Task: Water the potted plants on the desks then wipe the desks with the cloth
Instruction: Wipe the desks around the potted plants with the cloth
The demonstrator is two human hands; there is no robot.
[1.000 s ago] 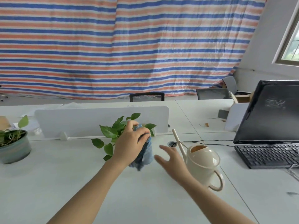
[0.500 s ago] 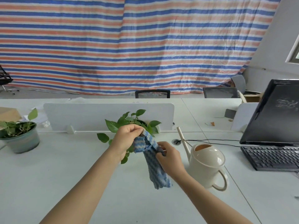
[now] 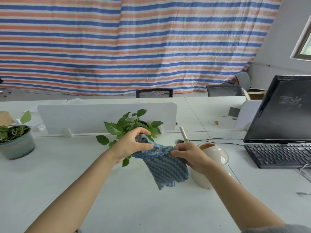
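Observation:
A blue and beige zigzag cloth [image 3: 165, 169] hangs above the white desk [image 3: 67, 190], stretched between both hands. My left hand [image 3: 133, 146] pinches its upper left corner and my right hand [image 3: 190, 157] grips its right edge. Behind the cloth a leafy green potted plant [image 3: 127, 126] stands by the divider, its pot mostly hidden. A cream watering can [image 3: 212, 158] with a long spout sits just right of my right hand. A second plant in a grey-green pot [image 3: 16, 143] stands at the desk's far left.
A white divider panel [image 3: 101, 116] runs across the back of the desk. A black monitor [image 3: 284, 108] and keyboard [image 3: 277, 155] occupy the right, with a cable [image 3: 218, 140] running behind the can. Chairs and a striped tarp lie beyond.
The cloth was bunched in my left hand a second ago. My right hand has come up and taken its other edge, and the two hands have pulled apart, spreading it open.

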